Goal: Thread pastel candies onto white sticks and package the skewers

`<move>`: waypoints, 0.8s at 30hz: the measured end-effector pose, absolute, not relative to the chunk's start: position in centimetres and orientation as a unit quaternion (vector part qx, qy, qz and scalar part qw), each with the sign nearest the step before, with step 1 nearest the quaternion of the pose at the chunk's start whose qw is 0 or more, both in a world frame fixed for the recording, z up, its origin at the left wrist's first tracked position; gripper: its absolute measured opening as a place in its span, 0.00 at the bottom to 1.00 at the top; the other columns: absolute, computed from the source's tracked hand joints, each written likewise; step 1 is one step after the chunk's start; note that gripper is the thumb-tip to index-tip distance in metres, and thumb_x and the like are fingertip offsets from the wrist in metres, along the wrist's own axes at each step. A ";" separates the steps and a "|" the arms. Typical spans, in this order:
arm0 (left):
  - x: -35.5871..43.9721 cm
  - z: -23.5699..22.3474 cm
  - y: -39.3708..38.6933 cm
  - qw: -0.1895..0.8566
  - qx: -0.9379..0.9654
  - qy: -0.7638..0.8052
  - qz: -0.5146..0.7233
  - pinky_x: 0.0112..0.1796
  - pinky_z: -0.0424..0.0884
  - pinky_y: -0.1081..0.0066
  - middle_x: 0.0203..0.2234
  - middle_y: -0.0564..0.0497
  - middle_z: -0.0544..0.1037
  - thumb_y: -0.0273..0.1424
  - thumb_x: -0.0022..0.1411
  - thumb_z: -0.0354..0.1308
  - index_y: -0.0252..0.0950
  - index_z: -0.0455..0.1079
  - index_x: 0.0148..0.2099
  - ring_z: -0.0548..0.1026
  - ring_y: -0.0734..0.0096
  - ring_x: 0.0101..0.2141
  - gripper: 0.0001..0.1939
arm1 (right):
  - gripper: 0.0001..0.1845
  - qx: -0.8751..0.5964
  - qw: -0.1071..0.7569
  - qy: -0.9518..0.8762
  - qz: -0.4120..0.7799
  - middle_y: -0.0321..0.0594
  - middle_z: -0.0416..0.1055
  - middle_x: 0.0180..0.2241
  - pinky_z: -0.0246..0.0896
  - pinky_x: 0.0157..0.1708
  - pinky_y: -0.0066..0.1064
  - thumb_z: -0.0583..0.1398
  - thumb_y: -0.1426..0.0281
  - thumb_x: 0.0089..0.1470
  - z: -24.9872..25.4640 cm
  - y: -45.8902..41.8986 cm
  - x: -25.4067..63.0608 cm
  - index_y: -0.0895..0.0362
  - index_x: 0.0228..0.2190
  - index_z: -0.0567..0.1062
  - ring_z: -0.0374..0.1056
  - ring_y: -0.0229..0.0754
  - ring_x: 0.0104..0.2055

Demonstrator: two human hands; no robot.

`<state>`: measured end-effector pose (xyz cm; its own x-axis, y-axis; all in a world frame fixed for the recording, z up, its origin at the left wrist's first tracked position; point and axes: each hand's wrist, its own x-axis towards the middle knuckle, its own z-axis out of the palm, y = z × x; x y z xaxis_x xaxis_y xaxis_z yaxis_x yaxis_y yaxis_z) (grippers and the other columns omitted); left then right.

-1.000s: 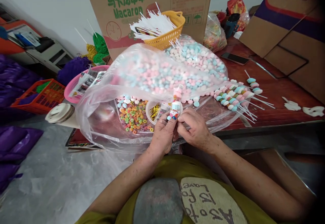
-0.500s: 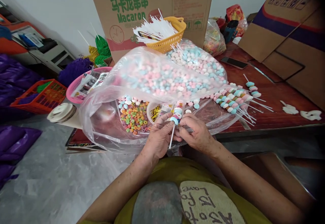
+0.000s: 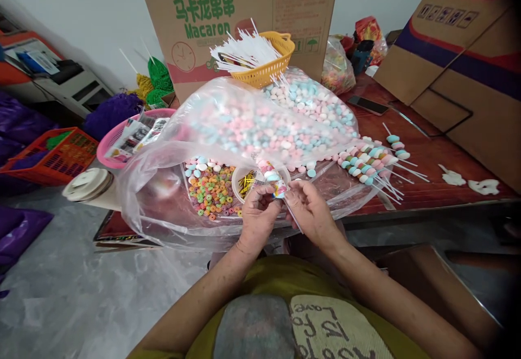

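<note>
a: what's holding all this?
b: a dark red wooden table (image 3: 439,155).
a: and lying on it?
b: a big clear candy bag (image 3: 260,125), finished candy skewers (image 3: 372,162), a phone (image 3: 368,105), two white scraps (image 3: 468,181), a macaron carton (image 3: 240,17) and a tilted cardboard box (image 3: 459,60).

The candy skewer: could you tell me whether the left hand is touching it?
Touching. In the head view the left hand pinches the candy skewer at its lower candies.

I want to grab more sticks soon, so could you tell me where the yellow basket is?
The yellow basket sits at the top centre of the head view, behind the big bag of candies and against the Macaron box.
</note>
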<state>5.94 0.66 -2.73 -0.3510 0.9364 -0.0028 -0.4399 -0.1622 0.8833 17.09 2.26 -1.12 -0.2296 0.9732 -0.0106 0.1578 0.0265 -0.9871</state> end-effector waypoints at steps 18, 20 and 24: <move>5.6 0.6 4.9 0.570 0.138 0.317 0.746 0.28 0.67 0.78 0.19 0.60 0.69 0.30 0.41 0.68 0.35 0.61 0.31 0.71 0.81 0.21 0.18 | 0.15 -0.465 0.402 -0.682 0.395 0.44 0.72 0.37 0.62 0.37 0.33 0.53 0.62 0.56 -0.9 1.6 16.6 0.57 0.40 0.69 0.68 0.43 0.37; 5.6 0.7 4.8 0.571 0.119 0.332 0.741 0.28 0.68 0.77 0.20 0.59 0.70 0.31 0.40 0.69 0.34 0.61 0.30 0.72 0.78 0.22 0.19 | 0.15 -0.457 0.384 -0.697 0.396 0.45 0.72 0.38 0.61 0.37 0.32 0.53 0.62 0.55 -0.8 1.8 16.4 0.58 0.41 0.69 0.67 0.44 0.38; 5.3 1.3 4.6 0.571 0.146 0.360 0.723 0.29 0.69 0.73 0.20 0.57 0.72 0.35 0.41 0.69 0.34 0.62 0.30 0.74 0.74 0.22 0.19 | 0.14 -0.462 0.357 -0.691 0.426 0.36 0.67 0.24 0.56 0.27 0.27 0.51 0.61 0.56 -0.7 2.6 16.3 0.57 0.29 0.69 0.61 0.38 0.27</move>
